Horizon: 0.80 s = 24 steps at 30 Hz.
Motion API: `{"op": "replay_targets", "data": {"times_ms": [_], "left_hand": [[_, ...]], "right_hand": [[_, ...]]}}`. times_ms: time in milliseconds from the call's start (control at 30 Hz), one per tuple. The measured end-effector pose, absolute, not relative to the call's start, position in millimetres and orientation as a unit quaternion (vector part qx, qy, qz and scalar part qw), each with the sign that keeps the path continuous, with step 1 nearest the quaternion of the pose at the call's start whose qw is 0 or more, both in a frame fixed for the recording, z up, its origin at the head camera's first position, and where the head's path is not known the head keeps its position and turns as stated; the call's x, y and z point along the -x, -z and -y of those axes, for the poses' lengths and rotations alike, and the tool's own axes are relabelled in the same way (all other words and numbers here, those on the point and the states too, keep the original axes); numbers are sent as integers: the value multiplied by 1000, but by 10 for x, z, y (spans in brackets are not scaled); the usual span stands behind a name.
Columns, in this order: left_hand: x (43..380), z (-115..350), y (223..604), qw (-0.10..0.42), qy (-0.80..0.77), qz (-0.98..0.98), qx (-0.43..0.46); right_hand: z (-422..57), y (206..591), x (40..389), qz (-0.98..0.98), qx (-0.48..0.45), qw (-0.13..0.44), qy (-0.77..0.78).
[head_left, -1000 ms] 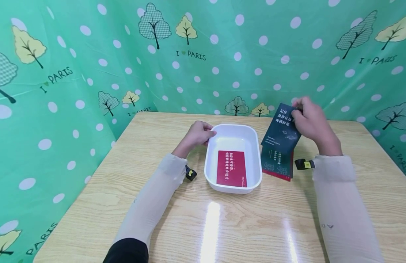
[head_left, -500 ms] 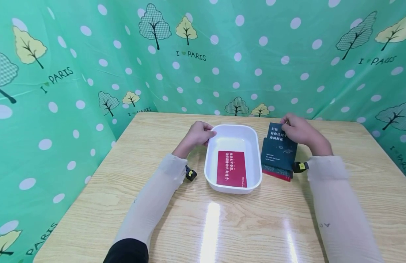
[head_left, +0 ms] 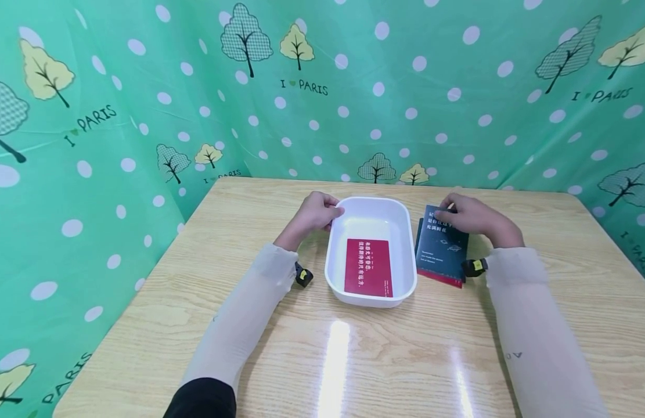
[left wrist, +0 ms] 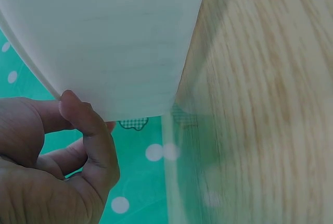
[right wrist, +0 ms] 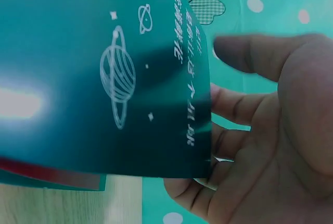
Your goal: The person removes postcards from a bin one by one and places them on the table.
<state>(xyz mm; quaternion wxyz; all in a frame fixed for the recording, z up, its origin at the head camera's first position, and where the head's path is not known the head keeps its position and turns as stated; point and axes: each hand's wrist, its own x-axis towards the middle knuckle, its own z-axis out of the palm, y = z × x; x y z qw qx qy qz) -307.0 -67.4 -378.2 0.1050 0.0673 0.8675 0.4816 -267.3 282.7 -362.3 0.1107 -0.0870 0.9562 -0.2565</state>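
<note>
My left hand [head_left: 316,211] pinches the far left rim of a white plastic basin [head_left: 411,255], thumb on top; the left wrist view shows the thumb and fingers at the basin rim [left wrist: 39,75]. Inside the basin lies a red card [head_left: 368,267] with white writing. To its right, my right hand [head_left: 471,217] is at the far end of a dark blue card [head_left: 442,247] printed with planets. In the right wrist view the thumb stands apart from the blue card [right wrist: 67,62], while the fingers reach behind its edge. The card lies over a small pile of cards.
Under the blue card, the edge of a red card [head_left: 439,278] shows. All this stands on a wooden table [head_left: 280,360], with a green dotted curtain [head_left: 322,133] behind its far edge. A bright light reflection crosses the table's front.
My right hand has come down and left, lowering the dark blue card onto the pile. Its thumb now appears off the card. My left hand and the basin have stayed put.
</note>
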Motion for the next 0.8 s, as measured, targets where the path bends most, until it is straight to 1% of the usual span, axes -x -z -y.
{"op": "replay_targets", "data": {"times_ms": [167, 800], "left_hand": [[3068, 673, 3776, 102, -479, -870, -67], [3079, 680, 3791, 103, -479, -869, -68]], "right_hand": [[-2817, 3659, 2679, -956, 94, 130, 247], [-2816, 3779, 2724, -962, 95, 147, 211]]}}
